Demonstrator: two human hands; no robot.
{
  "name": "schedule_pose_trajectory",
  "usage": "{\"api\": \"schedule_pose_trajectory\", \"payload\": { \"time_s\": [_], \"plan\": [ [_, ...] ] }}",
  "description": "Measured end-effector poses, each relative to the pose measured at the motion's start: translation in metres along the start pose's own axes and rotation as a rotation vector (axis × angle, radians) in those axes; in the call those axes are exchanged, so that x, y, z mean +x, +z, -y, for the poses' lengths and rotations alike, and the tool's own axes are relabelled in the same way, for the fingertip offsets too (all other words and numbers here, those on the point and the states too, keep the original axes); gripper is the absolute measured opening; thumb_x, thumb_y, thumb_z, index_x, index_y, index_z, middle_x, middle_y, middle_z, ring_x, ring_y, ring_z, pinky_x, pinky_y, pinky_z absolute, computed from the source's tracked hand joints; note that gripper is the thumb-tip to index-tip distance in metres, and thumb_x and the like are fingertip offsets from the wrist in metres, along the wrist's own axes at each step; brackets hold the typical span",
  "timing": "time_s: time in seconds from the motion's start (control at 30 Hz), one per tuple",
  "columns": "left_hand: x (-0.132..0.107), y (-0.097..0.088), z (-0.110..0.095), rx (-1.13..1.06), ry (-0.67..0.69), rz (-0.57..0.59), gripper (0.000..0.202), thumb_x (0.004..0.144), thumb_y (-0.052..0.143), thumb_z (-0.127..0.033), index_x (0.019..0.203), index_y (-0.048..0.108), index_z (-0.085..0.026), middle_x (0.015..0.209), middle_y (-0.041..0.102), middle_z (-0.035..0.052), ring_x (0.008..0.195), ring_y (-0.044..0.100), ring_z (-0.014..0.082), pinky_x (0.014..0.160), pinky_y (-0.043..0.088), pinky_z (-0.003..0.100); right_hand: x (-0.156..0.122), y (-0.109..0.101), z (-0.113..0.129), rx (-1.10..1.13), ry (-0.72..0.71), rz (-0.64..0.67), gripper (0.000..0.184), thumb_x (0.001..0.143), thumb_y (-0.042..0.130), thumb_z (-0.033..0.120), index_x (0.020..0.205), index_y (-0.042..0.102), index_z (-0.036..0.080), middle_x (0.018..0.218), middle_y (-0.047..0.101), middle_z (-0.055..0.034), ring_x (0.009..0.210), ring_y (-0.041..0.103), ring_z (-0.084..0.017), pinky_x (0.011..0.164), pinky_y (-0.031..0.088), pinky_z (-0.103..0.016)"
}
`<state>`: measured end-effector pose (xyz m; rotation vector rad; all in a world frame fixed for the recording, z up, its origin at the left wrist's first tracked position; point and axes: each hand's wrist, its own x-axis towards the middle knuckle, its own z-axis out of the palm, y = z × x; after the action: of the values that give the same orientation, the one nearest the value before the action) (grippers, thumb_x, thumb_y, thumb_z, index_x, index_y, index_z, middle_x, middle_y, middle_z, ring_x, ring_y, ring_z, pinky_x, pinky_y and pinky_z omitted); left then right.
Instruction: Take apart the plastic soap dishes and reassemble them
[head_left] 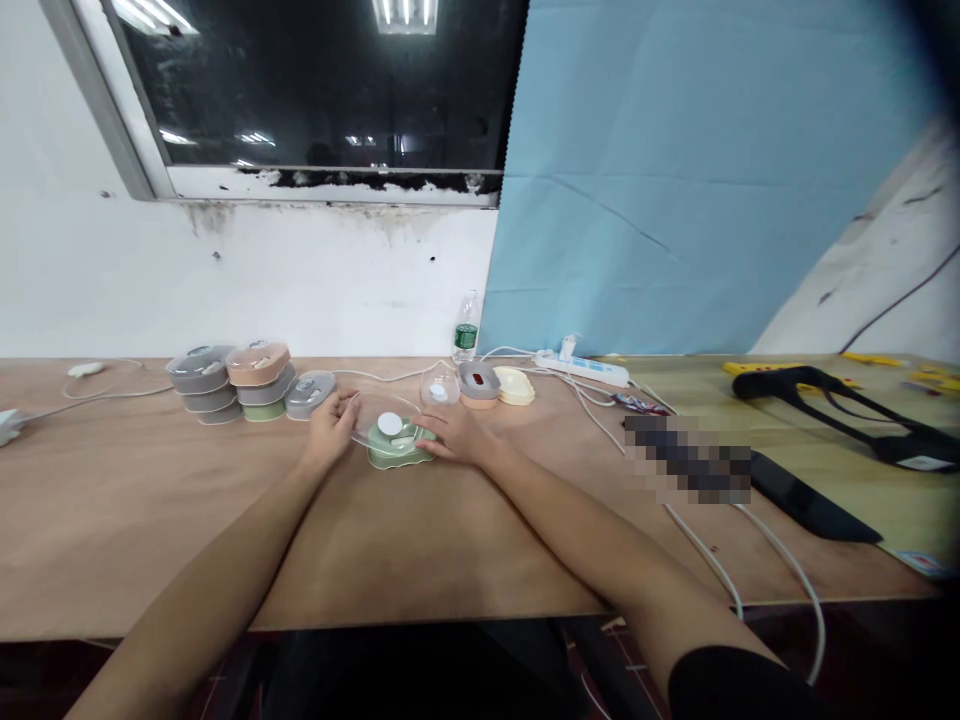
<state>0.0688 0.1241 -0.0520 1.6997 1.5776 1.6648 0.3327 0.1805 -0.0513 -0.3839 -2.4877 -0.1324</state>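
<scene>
Over a green container [386, 458] on the table, a clear plastic lid [367, 432] with a white round patch in its middle is held tilted. My left hand [332, 428] pinches the lid's left edge between thumb and fingers. At the lid's right edge is my right hand [456, 437], its fingers reaching over the rim and close above the green container. Something small and pale lies inside the container, partly hidden by the lid. Whether the lid touches the container cannot be made out.
Stacked lidded containers [202, 375] in grey, pink and green stand left, beside a single grey one [310, 393]. Behind are another clear lid [439, 388], a grey-pink container [478, 384], a cream one [514, 386] and a bottle [466, 330]. Right: power strip [585, 368], cables, black phone [810, 495].
</scene>
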Motion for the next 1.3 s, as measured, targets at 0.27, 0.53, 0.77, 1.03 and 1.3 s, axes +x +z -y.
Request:
{"api": "schedule_pose_trajectory", "payload": {
  "time_s": [0.27,0.53,0.77,1.03,1.3],
  "plan": [
    [-0.002,0.003,0.004,-0.12,-0.047,0.113,0.055,0.092,0.034,-0.057,0.11,0.061,-0.012,0.066,0.063,0.0033,0.053,0.057,0.015,0.056,0.047,0.028,-0.003,0.009,-0.004,-0.035,0.196,-0.178,0.034,0.091,0.051,0.047,0.102,0.066,0.019,0.093,0.069,-0.0094,0.088,0.063,-0.02,0.08,0.049,-0.032],
    [-0.01,0.004,-0.002,0.368,0.264,0.435,0.048,0.087,0.049,-0.056,0.114,0.062,-0.018,0.109,0.065,0.0103,0.102,0.06,0.0258,0.089,0.048,0.04,-0.016,0.014,-0.036,-0.032,0.586,-0.28,0.026,0.094,0.047,0.031,0.11,0.065,0.021,0.108,0.07,-0.0067,0.101,0.063,-0.022,0.086,0.048,-0.033],
    [-0.008,0.005,0.003,0.421,0.279,0.461,0.052,0.085,0.05,-0.058,0.117,0.061,-0.019,0.117,0.062,0.0105,0.111,0.056,0.0277,0.097,0.044,0.043,-0.02,0.014,-0.048,0.006,0.762,-0.161,0.035,0.09,0.051,0.026,0.124,0.059,0.02,0.102,0.072,-0.0061,0.093,0.066,-0.023,0.084,0.049,-0.035],
    [-0.009,0.006,0.005,0.458,0.23,0.535,0.059,0.083,0.05,-0.063,0.122,0.058,-0.019,0.12,0.06,0.0105,0.112,0.055,0.0287,0.097,0.044,0.043,-0.02,0.014,-0.044,0.101,0.67,-0.083,0.045,0.087,0.054,0.025,0.132,0.052,0.018,0.1,0.069,-0.0057,0.091,0.063,-0.019,0.083,0.047,-0.032],
    [-0.012,0.003,0.003,0.464,0.199,0.671,0.084,0.071,0.06,-0.069,0.139,0.044,-0.022,0.137,0.052,0.0094,0.122,0.051,0.0325,0.102,0.041,0.044,-0.019,0.013,-0.038,0.14,0.605,0.005,0.064,0.086,0.056,0.023,0.145,0.035,0.019,0.095,0.068,-0.0049,0.085,0.06,-0.018,0.08,0.046,-0.031]
  ]
}}
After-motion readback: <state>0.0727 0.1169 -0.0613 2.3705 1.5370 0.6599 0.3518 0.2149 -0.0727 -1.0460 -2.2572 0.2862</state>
